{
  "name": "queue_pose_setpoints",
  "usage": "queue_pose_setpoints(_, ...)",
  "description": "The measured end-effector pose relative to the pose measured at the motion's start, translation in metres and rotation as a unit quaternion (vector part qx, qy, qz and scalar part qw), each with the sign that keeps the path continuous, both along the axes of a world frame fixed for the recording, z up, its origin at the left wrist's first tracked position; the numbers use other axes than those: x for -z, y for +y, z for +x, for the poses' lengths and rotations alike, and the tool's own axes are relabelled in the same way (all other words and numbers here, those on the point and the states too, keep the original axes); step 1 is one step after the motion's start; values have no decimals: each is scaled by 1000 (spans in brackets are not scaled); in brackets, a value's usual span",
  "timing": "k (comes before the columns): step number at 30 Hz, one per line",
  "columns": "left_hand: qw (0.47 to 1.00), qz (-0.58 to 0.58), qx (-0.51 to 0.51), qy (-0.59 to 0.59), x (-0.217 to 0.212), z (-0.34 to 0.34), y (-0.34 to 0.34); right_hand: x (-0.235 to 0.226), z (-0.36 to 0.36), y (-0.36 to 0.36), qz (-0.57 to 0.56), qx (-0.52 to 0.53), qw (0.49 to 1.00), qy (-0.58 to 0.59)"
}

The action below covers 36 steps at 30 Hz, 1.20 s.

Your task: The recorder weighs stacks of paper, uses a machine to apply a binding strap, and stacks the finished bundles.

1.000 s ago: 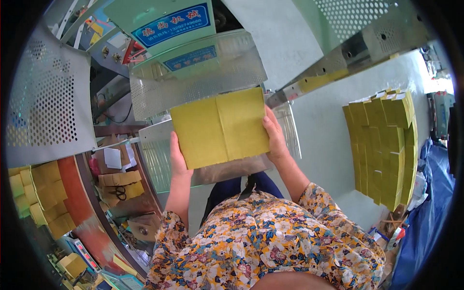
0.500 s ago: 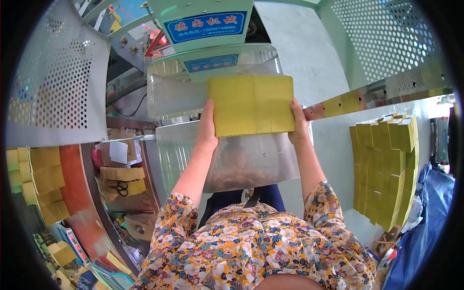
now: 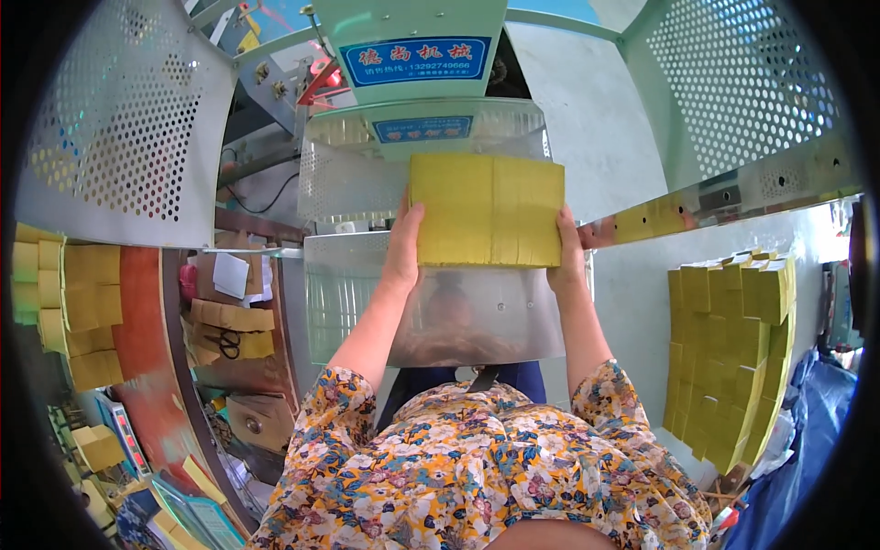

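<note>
A thick yellow block of stacked paper (image 3: 458, 206), with a seam down its middle, is held between my two hands above a shiny metal plate (image 3: 477, 321). My left hand (image 3: 401, 243) is closed on its left side, the thumb showing near the edge. On the opposite side my right hand (image 3: 570, 252) presses against the block's right edge. Its fingers are partly hidden behind the block. Beyond the block stands a pale green machine (image 3: 412, 18) with a blue label and a clear sloping cover (image 3: 353, 170).
Perforated metal panels (image 3: 137, 128) flank the machine, another perforated panel (image 3: 742, 82) being on the right. Yellow paper blocks (image 3: 724, 357) are piled at the right beside a blue sheet (image 3: 807, 440). Scissors (image 3: 227, 344) lie on a left shelf, near more yellow stacks (image 3: 92, 284).
The whole view has shifted slightly, so the machine and shelves appear further right. Both hands still hold the paper block over the plate, with little movement of their own.
</note>
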<state>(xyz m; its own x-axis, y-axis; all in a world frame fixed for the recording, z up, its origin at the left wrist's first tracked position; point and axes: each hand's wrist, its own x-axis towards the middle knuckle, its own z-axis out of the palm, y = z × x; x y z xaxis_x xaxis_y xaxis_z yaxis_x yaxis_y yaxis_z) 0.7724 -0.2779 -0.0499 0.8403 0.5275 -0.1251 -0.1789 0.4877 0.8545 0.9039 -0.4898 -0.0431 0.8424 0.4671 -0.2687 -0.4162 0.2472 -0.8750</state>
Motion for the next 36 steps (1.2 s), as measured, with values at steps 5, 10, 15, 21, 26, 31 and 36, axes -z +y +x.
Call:
queue_pose_setpoints(5, 1000, -26, -2, -5, -2, 2, -3, 1, -1, 1, 28, -16, 999, -29)
queue_pose_setpoints(10, 999, -37, -9, 19, -1, 5, -9, 3, 4, -1, 36, -23, 999, 2)
queue_pose_setpoints(15, 999, -26, 3, 29, 17, 4, -8, 25, 13, -5, 70, -11, 997, -42)
queue_pose_setpoints(21, 995, 19, 13, 96, 21, -14, 15, 26, 2, 16, 53, 0, 997, 52)
queue_pose_setpoints(26, 975, 200, 37, 94, 30, -11, 16, 49, 14, 11, -10, -3, 997, 80)
queue_pose_setpoints(31, 985, 155, 52, 63, 54, -19, 25, 120, 23, 34, -164, 48, 973, -158)
queue_pose_setpoints(36, 989, 74, 14, 127, 46, -17, 29, 69, 4, 43, -14, -37, 989, -141)
